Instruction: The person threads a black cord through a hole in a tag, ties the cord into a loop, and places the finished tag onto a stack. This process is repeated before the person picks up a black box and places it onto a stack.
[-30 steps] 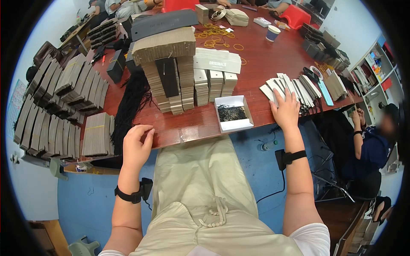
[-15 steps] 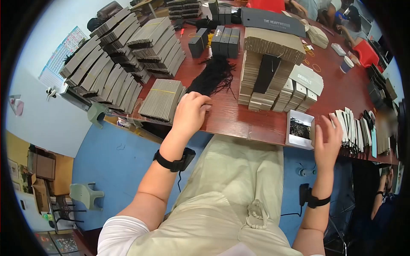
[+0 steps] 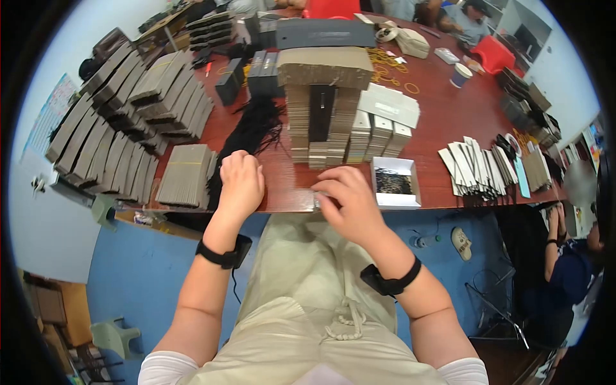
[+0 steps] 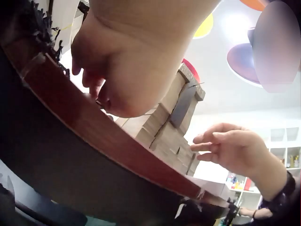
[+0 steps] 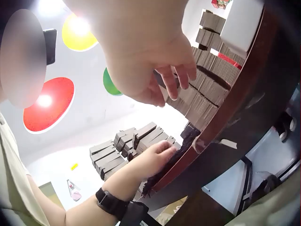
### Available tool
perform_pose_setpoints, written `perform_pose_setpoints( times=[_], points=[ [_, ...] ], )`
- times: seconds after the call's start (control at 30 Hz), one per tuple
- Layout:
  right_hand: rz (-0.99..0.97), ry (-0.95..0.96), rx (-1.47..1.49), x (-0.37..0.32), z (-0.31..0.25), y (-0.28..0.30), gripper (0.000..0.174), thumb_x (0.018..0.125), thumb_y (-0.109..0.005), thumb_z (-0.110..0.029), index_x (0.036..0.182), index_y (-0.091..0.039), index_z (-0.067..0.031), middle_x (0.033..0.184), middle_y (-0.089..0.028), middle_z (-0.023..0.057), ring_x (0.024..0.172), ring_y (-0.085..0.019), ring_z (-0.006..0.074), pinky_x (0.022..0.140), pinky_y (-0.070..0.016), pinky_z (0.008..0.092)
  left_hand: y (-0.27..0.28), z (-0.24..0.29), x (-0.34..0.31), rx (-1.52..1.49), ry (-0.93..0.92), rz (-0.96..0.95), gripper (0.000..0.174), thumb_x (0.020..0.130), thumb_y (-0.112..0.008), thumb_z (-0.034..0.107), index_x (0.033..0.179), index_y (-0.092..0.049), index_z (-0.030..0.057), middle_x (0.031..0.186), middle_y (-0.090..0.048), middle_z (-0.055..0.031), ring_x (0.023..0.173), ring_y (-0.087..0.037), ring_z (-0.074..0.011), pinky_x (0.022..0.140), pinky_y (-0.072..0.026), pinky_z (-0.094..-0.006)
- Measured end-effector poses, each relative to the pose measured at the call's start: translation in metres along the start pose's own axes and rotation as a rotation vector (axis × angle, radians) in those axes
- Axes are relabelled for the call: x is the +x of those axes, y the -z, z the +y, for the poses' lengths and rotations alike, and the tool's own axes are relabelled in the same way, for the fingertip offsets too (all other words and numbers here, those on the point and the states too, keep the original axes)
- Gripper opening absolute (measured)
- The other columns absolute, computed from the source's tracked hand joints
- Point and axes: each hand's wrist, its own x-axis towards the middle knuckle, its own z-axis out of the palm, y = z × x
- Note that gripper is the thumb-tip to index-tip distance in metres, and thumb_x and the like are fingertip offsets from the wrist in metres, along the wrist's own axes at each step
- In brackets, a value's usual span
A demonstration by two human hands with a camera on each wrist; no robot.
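My left hand (image 3: 242, 168) sits at the front of the red-brown table (image 3: 443, 119), knuckles up. Its fingers curl into the near end of a bundle of black cords (image 3: 253, 131). The right wrist view shows that hand (image 5: 157, 157) lying on the cords (image 5: 181, 141). My right hand (image 3: 328, 191) hovers over the table's front edge, just left of a white box (image 3: 395, 183) of small black pieces. Its fingertips are drawn together with the thumb (image 4: 202, 143). What they pinch, if anything, is too small to see.
An arch of stacked tan cards (image 3: 324, 106) stands behind the hands. Banded card stacks (image 3: 183, 174) lie at the left and fanned white cards (image 3: 478, 168) at the right. Farther back are rubber bands (image 3: 388, 64) and a paper cup (image 3: 459, 74). Another person (image 3: 571, 256) sits at the right.
My right hand left the fanned white cards and came left past the white box to the table's front edge. My left hand stayed at the cord ends. The head view swung about.
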Motion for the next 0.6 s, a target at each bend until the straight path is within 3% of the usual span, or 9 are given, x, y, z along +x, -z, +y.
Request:
perform_pose_setpoints(
  times=[0.1,0.2,0.23,0.37,0.47,0.53,0.6],
  points=[
    [0.05,-0.078,0.103,0.003,-0.005,-0.014,0.024,0.075,-0.062,-0.004,0.099,-0.062,-0.0025,0.101,-0.059,0.011,0.092,-0.057,0.0259,0.079,-0.0469,0.0357,0.026,0.033,0.003,-0.224,-0.015,0.093,0.011,0.079,-0.056,0.004,0.089,-0.051,0.0037,0.096,-0.046,-0.0147,0.09,-0.042,-0.0325,0.08,-0.0345,-0.041],
    [-0.01,-0.316,0.612,0.015,-0.02,-0.021,0.029,0.076,-0.061,0.0,0.105,-0.06,-0.001,0.102,-0.061,0.0101,0.084,-0.061,0.0161,0.071,-0.0499,0.0289,0.048,0.066,0.001,-0.333,-0.132,0.049,0.011,0.08,-0.056,0.004,0.09,-0.053,0.0036,0.095,-0.045,-0.013,0.09,-0.041,-0.029,0.08,-0.0335,-0.0367],
    [0.004,-0.375,0.837,0.011,-0.012,-0.036,0.027,0.076,-0.06,0.002,0.104,-0.061,0.0005,0.096,-0.063,0.0078,0.077,-0.06,0.0085,0.065,-0.05,0.0233,0.048,0.07,0.0,-0.364,-0.129,0.053,0.012,0.079,-0.057,0.004,0.09,-0.053,0.0039,0.095,-0.045,-0.0129,0.09,-0.04,-0.0287,0.08,-0.0334,-0.0366],
    [0.06,-0.496,0.805,0.01,-0.014,-0.039,0.015,0.081,-0.061,0.0,0.095,-0.064,0.0006,0.085,-0.066,0.0036,0.074,-0.06,0.0079,0.066,-0.0502,0.0223,0.042,0.066,-0.002,-0.455,-0.084,0.116,0.009,0.083,-0.058,0.01,0.088,-0.056,0.0027,0.088,-0.048,-0.011,0.084,-0.046,-0.0249,0.077,-0.0373,-0.0357],
    [0.124,-0.581,0.992,0.006,-0.001,-0.036,0.016,0.084,-0.059,0.002,0.099,-0.059,0.0056,0.091,-0.067,0.0128,0.083,-0.065,0.0164,0.072,-0.0528,0.0261,0.037,0.06,-0.013,-0.97,0.466,-0.034,0.015,0.09,-0.053,0.016,0.089,-0.056,0.0017,0.083,-0.052,-0.0078,0.074,-0.05,-0.0181,0.072,-0.0418,-0.0319],
    [0.179,-0.561,0.999,0.008,-0.001,-0.029,0.016,0.085,-0.057,0.001,0.1,-0.058,0.007,0.091,-0.066,0.0157,0.085,-0.066,0.0187,0.073,-0.0534,0.0274,0.033,0.049,-0.014,-1.256,0.7,-0.345,0.031,0.095,-0.046,0.03,0.092,-0.056,-0.0002,0.083,-0.058,-0.0076,0.074,-0.057,-0.0166,0.073,-0.0465,-0.03],
    [0.043,-0.49,0.887,0.005,-0.014,-0.023,0.01,0.084,-0.058,0.0,0.092,-0.061,0.0032,0.088,-0.067,0.0119,0.08,-0.065,0.0164,0.072,-0.0519,0.027,0.029,0.052,-0.007,-1.713,0.956,-0.61,0.038,0.096,-0.044,0.035,0.094,-0.056,-0.0011,0.086,-0.06,-0.0094,0.08,-0.059,-0.0189,0.078,-0.0474,-0.031]
  ],
)
